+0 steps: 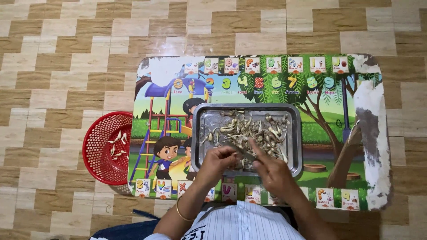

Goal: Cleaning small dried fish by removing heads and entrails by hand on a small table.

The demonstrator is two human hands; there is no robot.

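Observation:
A steel tray lies on a colourful children's table and holds a heap of pale mushrooms. My left hand and my right hand meet over the tray's near edge. Between them a thin dark blade, seemingly a knife, runs from my left fingers to my right fingers. My left fingers pinch a small piece that I cannot make out. A gold bangle circles my left wrist.
A red mesh basket sits on the floor at the table's left edge, with several pale mushroom pieces inside. The table top is worn white at its right side. Brown and beige patterned tiles cover the floor all around.

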